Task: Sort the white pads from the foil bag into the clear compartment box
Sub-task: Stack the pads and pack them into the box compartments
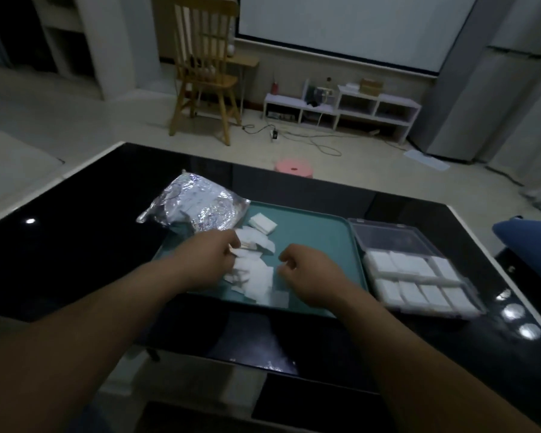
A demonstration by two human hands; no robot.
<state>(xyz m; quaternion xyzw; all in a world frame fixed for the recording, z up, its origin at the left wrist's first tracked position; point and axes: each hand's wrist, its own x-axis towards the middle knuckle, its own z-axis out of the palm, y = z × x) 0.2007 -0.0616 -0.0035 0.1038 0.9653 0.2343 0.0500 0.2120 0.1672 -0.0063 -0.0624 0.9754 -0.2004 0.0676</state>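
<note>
Pads (256,278) heaped on the tray (319,232), box (394,239) just right of it; light, soft, likely to slide, so pinch one by its edge. Left hand (214,256) pinches pads; right hand (308,271) curled, hold unclear

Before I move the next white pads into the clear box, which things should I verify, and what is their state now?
1. Box lid open: ok. The lid of the clear box lies back.
2. Free room in the box: cannot tell. Every compartment in view already holds pads.
3. Loose pads within reach: ok. A pile lies on the tray between both hands.
4. Left hand has a pad: cannot tell; its fingers are on the pile, blurred.
5. Right hand free: cannot tell; its fingers are curled.
6. Foil bag off the path to the box: ok; it lies at the tray's far left corner.
</note>
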